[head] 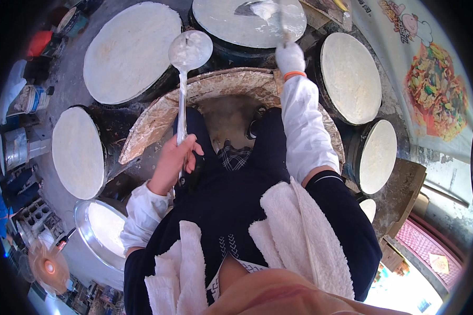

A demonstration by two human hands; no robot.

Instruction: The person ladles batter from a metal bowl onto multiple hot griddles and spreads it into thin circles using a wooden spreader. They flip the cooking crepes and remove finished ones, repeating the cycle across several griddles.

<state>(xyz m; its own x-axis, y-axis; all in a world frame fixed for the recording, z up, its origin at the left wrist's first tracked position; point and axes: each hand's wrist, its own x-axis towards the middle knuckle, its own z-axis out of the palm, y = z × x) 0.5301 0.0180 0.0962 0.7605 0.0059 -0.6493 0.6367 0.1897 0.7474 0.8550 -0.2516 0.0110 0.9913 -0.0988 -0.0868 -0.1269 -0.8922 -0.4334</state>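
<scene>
My left hand (175, 159) grips the long handle of a metal ladle (190, 51), whose round bowl carries white batter and hangs between two griddles. My right hand (290, 59), in a white glove with an orange band at the wrist, is closed around the handle of a tool whose far part is blurred. That tool reaches over the round griddle (236, 29) straight ahead, where wet batter lies in a thin, uneven layer with a thick white lump near a darker bare patch. Pale batter sheets cover the griddles at the upper left (130, 51) and the right (351, 78).
A curved, batter-crusted board (236, 78) arcs around my legs. More covered griddles stand at the far left (79, 153) and far right (377, 156). A metal basin (79, 214) of white batter sits at the lower left, near a fan (47, 265). A printed banner (433, 71) hangs at the right.
</scene>
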